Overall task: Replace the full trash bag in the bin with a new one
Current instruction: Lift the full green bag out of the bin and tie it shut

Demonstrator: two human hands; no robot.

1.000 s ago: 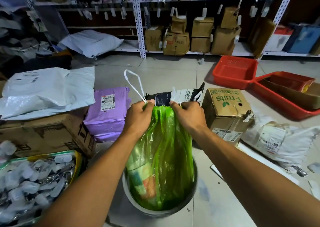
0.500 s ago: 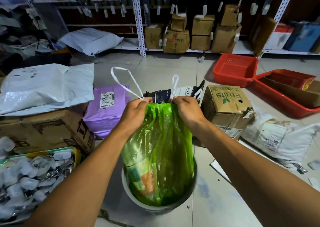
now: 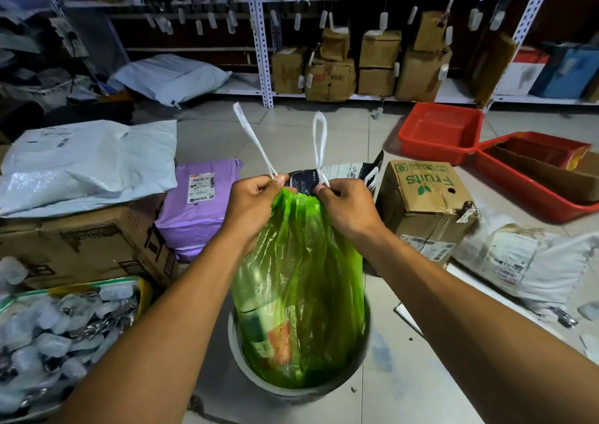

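While the green bag [image 3: 298,281] stands in the bin [image 3: 291,391] on the tiled floor [image 3: 421,375], its gathered neck sits directly between the two hands, just below the knuckles, with the bag body hanging down from them into the bin. The left hand [image 3: 251,204] is curled at the left side of the neck and pinches the left drawstring [image 3: 254,141] between thumb and fingers. The right hand [image 3: 348,204] is curled at the right side of the neck and pinches the right drawstring [image 3: 320,144]. Both hands are close together, separated only by the bunched plastic. Each white drawstring loop rises above its hand, the left one leaning left, the right one nearly upright. Cartons and packaging show through the translucent plastic in the lower part of the bag. A purple parcel [image 3: 201,203] lies left of the hands, and a carton [image 3: 424,203] printed "fruits" stands to the right. Red crates [image 3: 440,132] sit on the floor beyond the carton, before the shelving [image 3: 259,34]. Compared with one second ago, the right drawstring is drawn out into a long loop where none showed above the right hand, the left loop stands taller and narrower, and the neck is cinched tighter. Both hands remain at the neck and the bag remains in the bin.
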